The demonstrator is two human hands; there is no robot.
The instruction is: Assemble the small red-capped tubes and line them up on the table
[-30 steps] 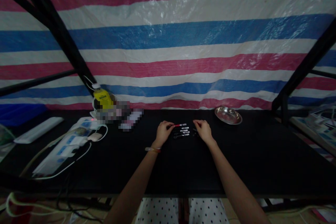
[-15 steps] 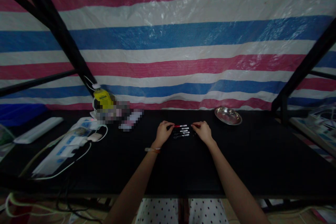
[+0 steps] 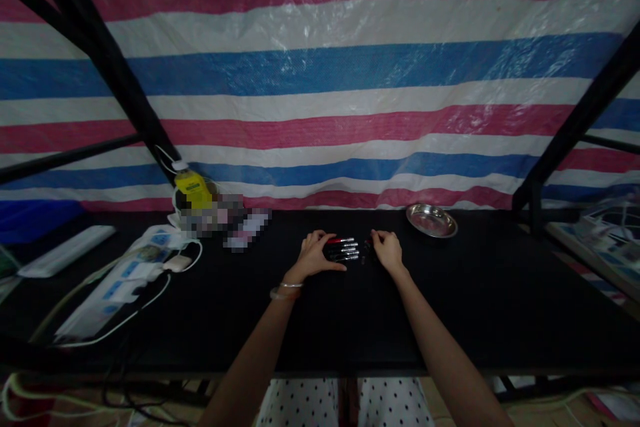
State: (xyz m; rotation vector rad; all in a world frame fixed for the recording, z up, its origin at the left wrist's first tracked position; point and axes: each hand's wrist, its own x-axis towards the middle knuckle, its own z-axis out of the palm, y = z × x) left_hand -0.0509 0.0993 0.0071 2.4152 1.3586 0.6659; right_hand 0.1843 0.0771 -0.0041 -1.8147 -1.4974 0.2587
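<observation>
While the left grip (image 3: 314,257) gapes beside pens (image 3: 349,250), the right (image 3: 389,252) pinches something red (image 3: 369,240).

Both forearms (image 3: 436,339) reach forward, left hand (image 3: 311,258) with thumb (image 3: 334,267) and fingers (image 3: 317,237) parted, right hand (image 3: 389,252) curled inward.

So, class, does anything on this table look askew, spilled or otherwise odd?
Only the pixelated patch beside the yellow bottle: its blocky squares hide what is there. The slender pen-like pieces by the left hand lie neatly side by side; no spill or damage shows.
</observation>
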